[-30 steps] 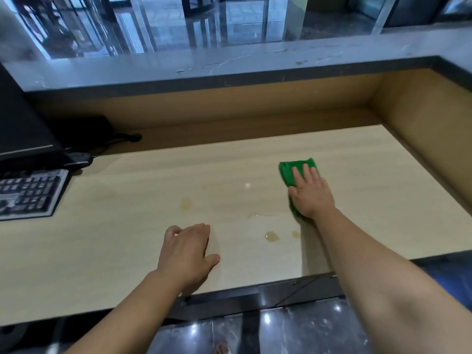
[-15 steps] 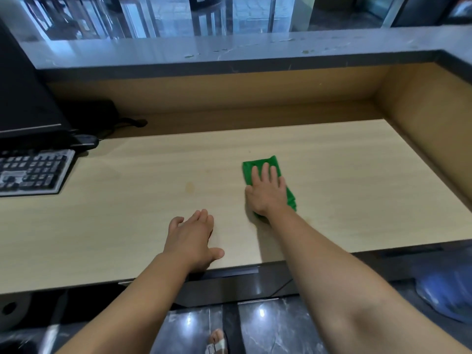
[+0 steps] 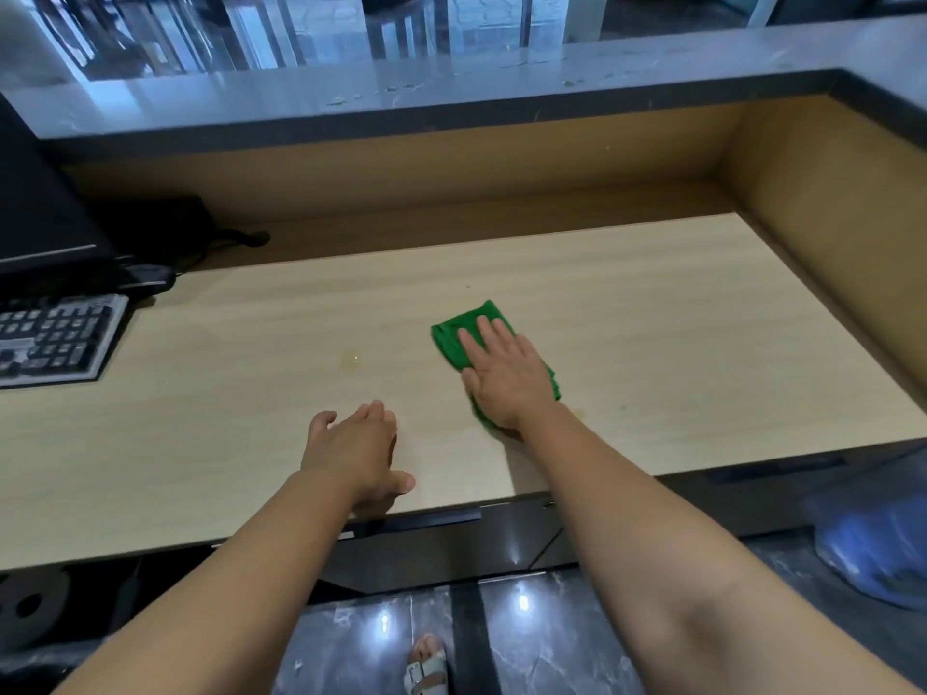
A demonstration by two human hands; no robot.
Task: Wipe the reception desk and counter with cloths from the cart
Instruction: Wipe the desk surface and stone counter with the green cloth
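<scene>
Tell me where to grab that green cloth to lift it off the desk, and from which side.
Pinch the green cloth at its far-left corner, coming from the left. It lies flat and folded on the desk, the right hand pressing its middle and near end, so only that corner is bare. The left hand, open nearby, seems best placed.

Brightness: moderate and even; cool daylight enters through the glazing (image 3: 401, 27) beyond the upper ledge (image 3: 451, 87).
Glare: pale sheen along the upper ledge; small hot spots on the polished floor (image 3: 552, 639).
Shadows: soft, low contrast; one on the bench (image 3: 677, 343) beside the right hand (image 3: 506, 378) and forearm, one under the left hand (image 3: 351, 443); the recess below the ledge is dim.
Blur: blue object (image 3: 868, 549) at lower right is smeared; keyboard (image 3: 55, 338) slightly soft.
Distortion: wide-angle; straight bench and ledge edges bow toward the frame borders.
Focus: centre is sharp.
</scene>
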